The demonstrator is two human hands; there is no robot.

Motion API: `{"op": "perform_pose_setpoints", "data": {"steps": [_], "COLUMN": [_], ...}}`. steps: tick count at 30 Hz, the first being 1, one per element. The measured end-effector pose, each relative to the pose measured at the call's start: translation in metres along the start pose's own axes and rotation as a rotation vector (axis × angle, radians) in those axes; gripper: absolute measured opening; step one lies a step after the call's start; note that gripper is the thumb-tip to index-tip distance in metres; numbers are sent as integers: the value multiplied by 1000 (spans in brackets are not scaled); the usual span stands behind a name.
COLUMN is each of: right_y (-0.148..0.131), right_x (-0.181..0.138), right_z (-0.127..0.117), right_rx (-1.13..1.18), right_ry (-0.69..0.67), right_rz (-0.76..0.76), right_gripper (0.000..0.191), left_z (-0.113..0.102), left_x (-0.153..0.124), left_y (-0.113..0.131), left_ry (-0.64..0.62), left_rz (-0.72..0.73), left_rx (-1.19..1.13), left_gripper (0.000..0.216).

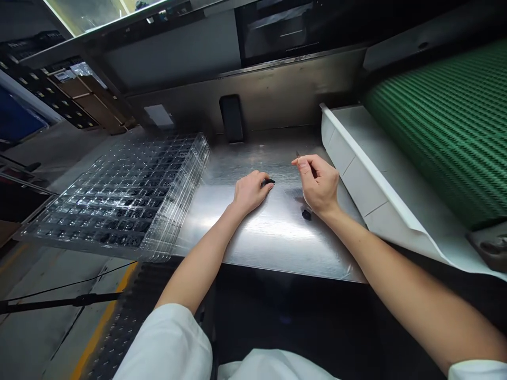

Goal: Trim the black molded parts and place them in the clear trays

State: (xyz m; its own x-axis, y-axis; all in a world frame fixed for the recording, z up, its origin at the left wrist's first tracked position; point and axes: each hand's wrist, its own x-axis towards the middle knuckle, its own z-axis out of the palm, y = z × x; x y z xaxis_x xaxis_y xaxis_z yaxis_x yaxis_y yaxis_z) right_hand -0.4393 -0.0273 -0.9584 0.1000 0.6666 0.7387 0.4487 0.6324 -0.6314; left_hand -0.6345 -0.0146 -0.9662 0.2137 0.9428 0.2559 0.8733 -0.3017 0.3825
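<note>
left grip (250, 191) pinched small black part (268, 182); right grip (320, 184), to its right, pinched thin pointed item (298, 155). black piece (306, 214) lay on counter (273, 243), just bodyward of right grip. judged step: working the held part; next move probably called for bringing both grips together.

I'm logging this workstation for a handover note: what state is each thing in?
Left hand: closed, pinching a small black piece.
Right hand: raised, pinching a thin item, mostly hidden.
Clear plastic trays: stacked, dark parts in pockets.
Loose black part: lying on the metal surface.
White bin: open-topped.
Black rectangular object: upright by the back panel.
Green belt: running or stopped, cannot tell.
</note>
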Motion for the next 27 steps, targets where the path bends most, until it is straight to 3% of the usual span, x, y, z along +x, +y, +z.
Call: {"op": "perform_pose_setpoints", "data": {"steps": [5, 12, 17, 27], "right_y": [2, 12, 15, 10], "right_x": [0, -1, -3, -3], "right_z": [-1, 4, 8, 8], "right_rx": [-28, -20, -52, -14], "right_ry": [-37, -171, -287, -398], "right_rz": [24, 24, -29, -15], "right_gripper": [46, 39, 30, 26], "left_z": [2, -1, 2, 0], "left_x": [1, -1, -6, -1], "left_y": [-5, -5, 0, 3], "left_ry": [14, 40, -4, -112], "left_rz": [22, 76, 184, 58], "left_rx": [-52, -602, -789, -1338], "left_gripper": [13, 13, 16, 41]}}
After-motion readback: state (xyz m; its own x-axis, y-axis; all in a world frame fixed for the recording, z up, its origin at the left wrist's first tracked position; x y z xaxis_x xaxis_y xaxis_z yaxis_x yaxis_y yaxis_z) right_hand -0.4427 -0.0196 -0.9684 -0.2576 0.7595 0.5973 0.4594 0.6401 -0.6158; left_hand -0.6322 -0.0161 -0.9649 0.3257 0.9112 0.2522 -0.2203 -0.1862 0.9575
